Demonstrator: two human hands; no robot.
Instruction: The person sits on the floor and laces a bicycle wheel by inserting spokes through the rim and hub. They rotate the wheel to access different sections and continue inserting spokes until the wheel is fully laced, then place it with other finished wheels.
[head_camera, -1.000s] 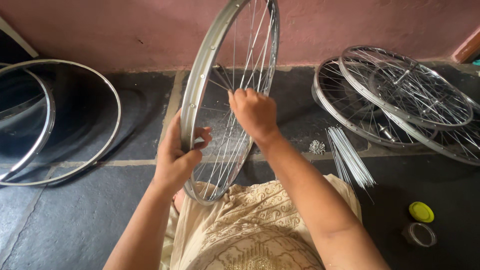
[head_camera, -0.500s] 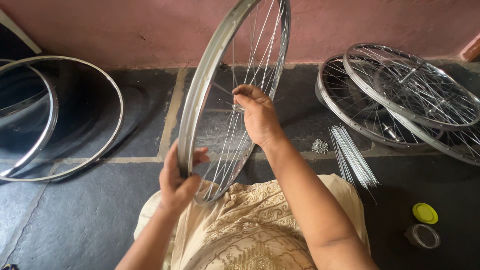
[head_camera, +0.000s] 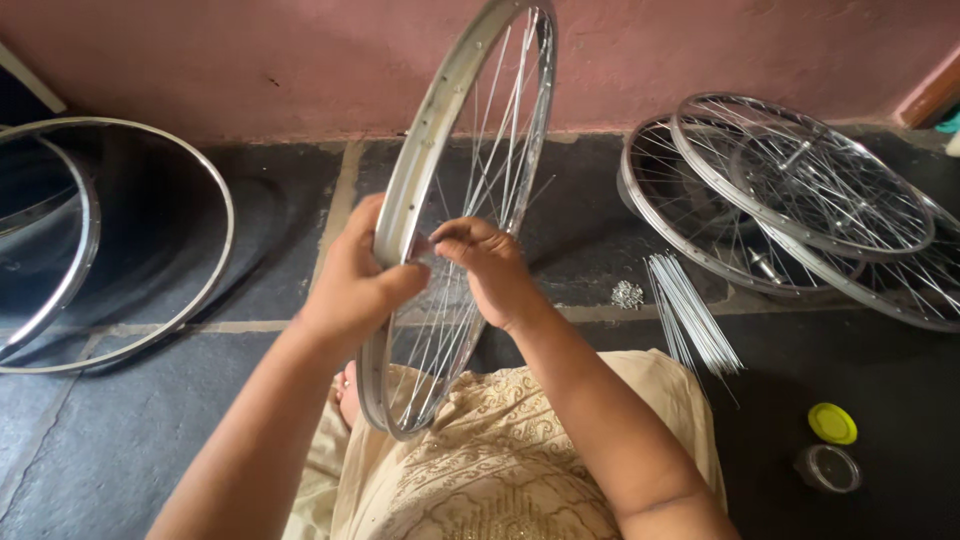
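Floor (head_camera: 120, 450): dark grey stone slabs with pale joints, matt and dusty. Rear wall (head_camera: 300, 60): pink plaster, scuffed. Person seated on the floor, cream patterned garment (head_camera: 500, 470) across the lap.

Far left: two bare metal rims (head_camera: 215, 215), no spokes, lying flat, one overlapping the other; both cut by the picture's edge.

Centre: one spoked bicycle wheel (head_camera: 440, 110), bright metal rim with a row of spoke holes, thin wire spokes, held upright on edge with its lower arc at the lap. Left hand (head_camera: 355, 280) closed around the rim, thumb across its near face. Right hand (head_camera: 490, 265) just beside it, inside the wheel, fingertips pinched together at the rim; what they pinch is too small to tell.

Right: a small heap of spoke nipples (head_camera: 627, 294); one bundle of loose straight spokes (head_camera: 690, 315); three finished spoked wheels (head_camera: 800, 190) stacked overlapping, flat on the floor. Near right: one yellow lid (head_camera: 832, 423) and one small clear round container (head_camera: 828, 467), close together.
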